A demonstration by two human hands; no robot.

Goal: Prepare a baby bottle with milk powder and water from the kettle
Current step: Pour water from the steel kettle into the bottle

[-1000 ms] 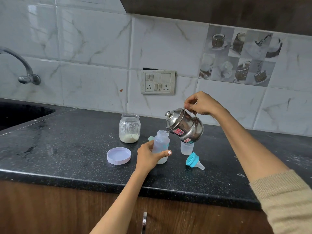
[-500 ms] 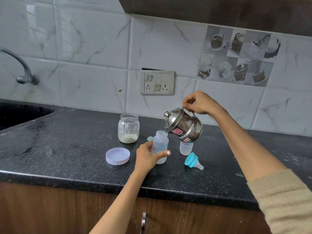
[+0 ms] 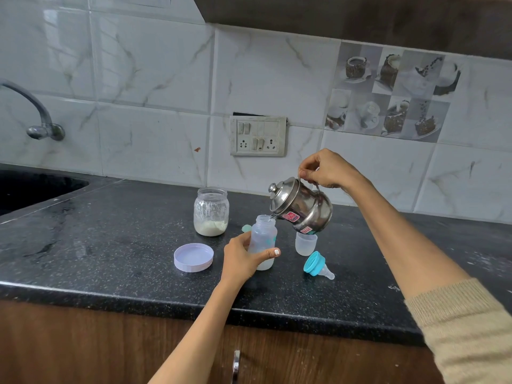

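Observation:
A clear baby bottle [image 3: 263, 234] stands upright on the black counter [image 3: 116, 245], its mouth uncovered. My left hand [image 3: 241, 259] grips its lower half. My right hand [image 3: 327, 170] holds the handle of a small steel kettle [image 3: 302, 209], tilted to the left with its spout at the bottle's mouth. A glass jar [image 3: 211, 212] with milk powder at its bottom stands behind and to the left, lid off. The teal ring with the teat [image 3: 317, 264] lies on its side to the right of the bottle.
The jar's lilac lid [image 3: 193, 257] lies flat left of the bottle. A clear bottle cap [image 3: 305, 243] stands under the kettle. A small teal scoop [image 3: 246, 228] peeks out behind the bottle. A sink [image 3: 33, 187] and tap [image 3: 41, 123] are at far left. A wall socket [image 3: 257, 136] sits behind.
Barely any difference: the kettle stays tilted over the bottle and both hands keep their hold. The view has shifted slightly.

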